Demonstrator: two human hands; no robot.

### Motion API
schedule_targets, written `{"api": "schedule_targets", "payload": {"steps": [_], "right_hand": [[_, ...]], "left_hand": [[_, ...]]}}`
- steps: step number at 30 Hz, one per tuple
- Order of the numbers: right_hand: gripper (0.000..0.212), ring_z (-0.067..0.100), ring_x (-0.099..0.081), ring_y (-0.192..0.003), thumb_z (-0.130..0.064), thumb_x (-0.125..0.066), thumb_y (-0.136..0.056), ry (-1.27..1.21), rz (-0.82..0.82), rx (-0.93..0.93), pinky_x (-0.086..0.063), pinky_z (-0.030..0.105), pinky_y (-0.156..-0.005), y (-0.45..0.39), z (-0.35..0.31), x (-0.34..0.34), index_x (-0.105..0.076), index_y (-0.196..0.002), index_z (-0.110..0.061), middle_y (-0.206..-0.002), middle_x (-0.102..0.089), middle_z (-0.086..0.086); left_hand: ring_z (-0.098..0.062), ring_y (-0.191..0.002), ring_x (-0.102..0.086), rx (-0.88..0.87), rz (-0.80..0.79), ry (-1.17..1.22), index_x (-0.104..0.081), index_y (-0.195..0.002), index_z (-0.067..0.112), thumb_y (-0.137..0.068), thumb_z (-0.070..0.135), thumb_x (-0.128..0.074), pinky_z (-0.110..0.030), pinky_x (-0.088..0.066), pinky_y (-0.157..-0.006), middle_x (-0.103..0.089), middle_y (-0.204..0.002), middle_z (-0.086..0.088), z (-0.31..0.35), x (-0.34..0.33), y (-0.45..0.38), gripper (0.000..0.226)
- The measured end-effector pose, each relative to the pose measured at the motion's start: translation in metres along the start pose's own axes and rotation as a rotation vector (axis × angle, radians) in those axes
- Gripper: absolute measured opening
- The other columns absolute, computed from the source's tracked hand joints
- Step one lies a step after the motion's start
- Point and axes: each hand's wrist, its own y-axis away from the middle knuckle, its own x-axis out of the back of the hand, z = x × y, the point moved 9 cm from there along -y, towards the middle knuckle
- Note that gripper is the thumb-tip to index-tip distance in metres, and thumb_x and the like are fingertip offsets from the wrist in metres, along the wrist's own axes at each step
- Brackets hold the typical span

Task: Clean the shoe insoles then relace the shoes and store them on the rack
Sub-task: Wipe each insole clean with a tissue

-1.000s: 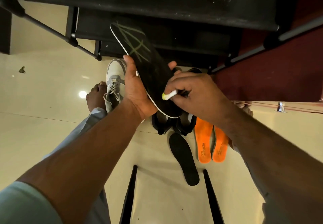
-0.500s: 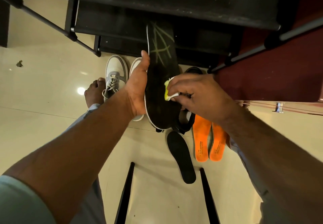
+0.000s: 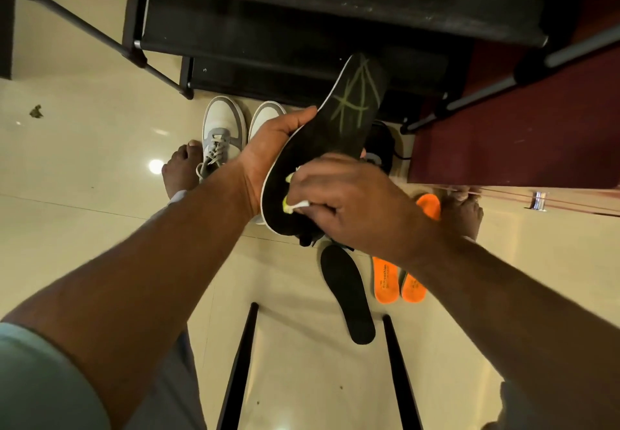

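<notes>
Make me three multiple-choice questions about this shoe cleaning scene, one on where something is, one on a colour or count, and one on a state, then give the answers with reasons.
1. Where does the loose black insole lie?
A. On the floor, left of the orange insoles
B. On the rack shelf
C. Inside a grey shoe

2. How many orange insoles lie on the floor?
A. One
B. Two
C. Four

3. What is the left hand doing?
A. Resting flat on the floor
B. Tying a lace
C. Holding the marked black insole up

Answers:
1 A, it lies flat on the tiles beside the orange pair.
2 B, two orange shapes sit side by side under the right forearm.
3 C, its fingers curl round the insole's edge while the right hand presses a yellow-and-white cloth on it.
</notes>
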Motion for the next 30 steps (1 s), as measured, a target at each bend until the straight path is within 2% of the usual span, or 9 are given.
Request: {"api": "schedule_targets", "payload": {"steps": [2,5,10,11,15,18,21,26,30], "right_hand": [[0.013,0.02,-0.063,-0.09,-0.003,-0.068,-0.081,0.038,0.055,-0.063,-0.053,0.032,-0.081,0.0,0.017,0.007,-0.072,-0.093,-0.006,-0.095,-0.068,0.007],[0.014,0.022,-0.063,-0.093,-0.002,-0.066,-0.082,0.085,0.207,-0.259,-0.055,0.04,-0.08,0.007,0.051,0.029,-0.072,-0.094,-0.005,-0.097,-0.067,0.008],[0.012,0.02,-0.064,-0.088,-0.004,-0.067,-0.081,0.007,0.124,-0.049,-0.053,0.03,-0.08,0.001,0.009,0.008,-0.072,-0.092,-0.005,-0.094,-0.069,0.008],[0.011,0.02,-0.064,-0.088,-0.004,-0.067,-0.082,-0.008,0.124,-0.055,-0.054,0.031,-0.079,0.0,0.012,0.009,-0.072,-0.092,-0.004,-0.093,-0.069,0.008],[0.013,0.018,-0.064,-0.089,-0.007,-0.067,-0.082,0.035,0.246,-0.293,-0.056,0.039,-0.076,0.009,0.054,0.029,-0.072,-0.094,-0.004,-0.096,-0.068,0.007],[0.011,0.02,-0.064,-0.086,-0.006,-0.068,-0.081,0.021,0.249,-0.174,-0.055,0.035,-0.077,0.003,0.026,0.021,-0.072,-0.091,-0.003,-0.092,-0.069,0.009],[0.01,0.02,-0.064,-0.082,-0.005,-0.067,-0.08,-0.016,0.178,-0.053,-0.053,0.03,-0.075,-0.001,-0.001,0.006,-0.072,-0.088,-0.002,-0.089,-0.068,0.009],[0.012,0.02,-0.063,-0.086,-0.006,-0.068,-0.08,0.063,0.294,-0.309,-0.056,0.039,-0.074,0.01,0.053,0.03,-0.072,-0.09,-0.004,-0.092,-0.067,0.007],[0.009,0.02,-0.062,-0.082,-0.006,-0.067,-0.079,0.055,0.239,-0.086,-0.049,0.026,-0.078,-0.001,0.004,0.011,-0.072,-0.087,-0.004,-0.089,-0.068,0.009]], "left_hand": [[-0.022,-0.078,-0.064,-0.004,-0.014,-0.021,-0.072,-0.092,0.007,-0.1,0.042,-0.043,-0.034,-0.048,-0.081,-0.067,-0.085,-0.01,-0.001,-0.001,-0.001,0.046],[-0.021,-0.072,-0.066,-0.029,-0.038,-0.058,-0.077,-0.083,0.014,-0.101,0.045,-0.038,-0.039,-0.047,-0.079,-0.068,-0.079,-0.008,0.0,-0.004,0.001,0.054],[-0.019,-0.061,-0.066,-0.02,0.0,0.041,-0.073,-0.076,0.004,-0.102,0.039,-0.041,-0.024,-0.055,-0.062,-0.066,-0.068,-0.009,0.004,-0.002,-0.002,0.054],[-0.019,-0.062,-0.066,-0.022,-0.008,0.037,-0.074,-0.077,0.005,-0.102,0.04,-0.04,-0.024,-0.055,-0.063,-0.067,-0.069,-0.009,0.004,-0.003,-0.001,0.055],[-0.02,-0.067,-0.067,-0.017,-0.032,-0.073,-0.079,-0.077,0.014,-0.101,0.046,-0.035,-0.036,-0.049,-0.076,-0.069,-0.075,-0.007,0.001,-0.007,0.002,0.059],[-0.019,-0.064,-0.066,-0.027,0.01,-0.019,-0.075,-0.078,0.009,-0.102,0.041,-0.04,-0.028,-0.053,-0.07,-0.067,-0.071,-0.008,0.004,-0.003,0.0,0.053],[-0.019,-0.063,-0.064,0.006,0.045,0.013,-0.07,-0.078,0.005,-0.099,0.041,-0.047,-0.024,-0.054,-0.063,-0.065,-0.069,-0.008,0.0,0.0,-0.001,0.048],[-0.022,-0.062,-0.067,-0.019,0.044,-0.052,-0.075,-0.075,0.009,-0.1,0.044,-0.041,-0.037,-0.05,-0.072,-0.068,-0.07,-0.01,0.0,-0.004,0.0,0.055],[-0.017,-0.053,-0.062,0.012,0.058,-0.019,-0.069,-0.063,0.006,-0.098,0.042,-0.044,-0.022,-0.052,-0.056,-0.062,-0.057,-0.006,-0.002,-0.002,-0.001,0.056]]}}
